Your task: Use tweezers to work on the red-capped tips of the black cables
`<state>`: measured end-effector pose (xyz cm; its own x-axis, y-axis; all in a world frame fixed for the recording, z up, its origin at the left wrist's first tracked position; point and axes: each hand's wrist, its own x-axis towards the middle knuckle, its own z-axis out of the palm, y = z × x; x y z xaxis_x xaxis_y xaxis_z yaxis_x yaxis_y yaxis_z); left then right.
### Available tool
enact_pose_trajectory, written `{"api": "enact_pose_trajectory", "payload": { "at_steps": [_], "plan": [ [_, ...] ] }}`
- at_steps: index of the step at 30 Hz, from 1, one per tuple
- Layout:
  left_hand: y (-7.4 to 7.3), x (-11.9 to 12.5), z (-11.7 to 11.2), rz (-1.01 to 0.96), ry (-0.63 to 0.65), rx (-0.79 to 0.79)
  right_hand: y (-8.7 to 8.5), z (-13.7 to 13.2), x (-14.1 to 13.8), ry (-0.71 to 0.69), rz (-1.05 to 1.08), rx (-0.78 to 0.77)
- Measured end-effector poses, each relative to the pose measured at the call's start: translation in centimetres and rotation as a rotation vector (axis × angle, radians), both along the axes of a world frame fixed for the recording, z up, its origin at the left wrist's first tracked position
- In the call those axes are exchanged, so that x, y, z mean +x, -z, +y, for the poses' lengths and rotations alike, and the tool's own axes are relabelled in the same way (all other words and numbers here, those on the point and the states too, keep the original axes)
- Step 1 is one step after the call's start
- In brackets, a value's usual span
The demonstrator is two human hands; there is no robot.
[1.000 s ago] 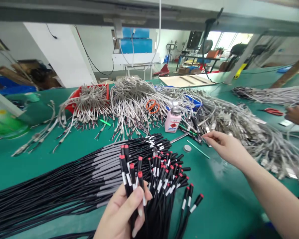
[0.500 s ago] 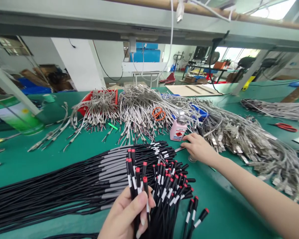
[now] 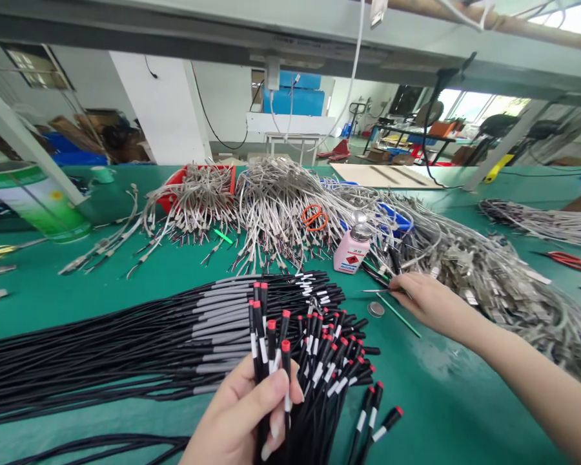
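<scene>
My left hand [image 3: 244, 420] is closed round several black cables with red tips [image 3: 270, 336], held upright near the bottom of the view. A big bundle of black cables [image 3: 126, 349] lies across the green table [image 3: 440, 400] behind it. My right hand [image 3: 426, 300] is out to the right, fingers pinched on thin metal tweezers [image 3: 375, 290] just above the table. A small round silver disc [image 3: 376, 309] and a green stick [image 3: 401, 316] lie beside that hand. A pink bottle [image 3: 351, 248] stands just beyond.
Heaps of grey wire harnesses [image 3: 281, 206] cover the back of the table, with orange scissors [image 3: 313, 217], a red bin [image 3: 174, 194] and a blue bin [image 3: 397, 219] among them. Red scissors [image 3: 566, 260] lie far right. A green and white can [image 3: 39, 200] stands at left.
My right hand has drawn back to the right from the pink bottle's base and now pinches the tweezers. My left hand still holds the cables.
</scene>
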<state>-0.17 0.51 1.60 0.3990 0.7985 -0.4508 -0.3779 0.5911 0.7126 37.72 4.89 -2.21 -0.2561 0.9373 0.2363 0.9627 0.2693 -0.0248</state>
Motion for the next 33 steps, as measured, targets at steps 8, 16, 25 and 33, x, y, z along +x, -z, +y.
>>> {"api": "enact_pose_trajectory", "payload": {
  "at_steps": [8, 16, 25, 33],
  "plan": [
    [-0.1, 0.1, -0.1, -0.017, -0.024, -0.003, -3.1, -3.8, -7.2, 0.045, 0.359, 0.083],
    [-0.3, 0.0, 0.2, -0.063, -0.035, 0.041, -4.7, -4.8, -16.1, -0.178, 0.552, 0.161],
    [0.1, -0.3, 0.3, -0.111, -0.002, 0.076, -3.1, -5.6, -17.6, -0.364, 0.414, 0.191],
    [0.1, -0.1, 0.2, -0.114, -0.007, 0.048, -2.8, -6.1, -17.6, -0.343, 0.431, 0.155]
  ]
}}
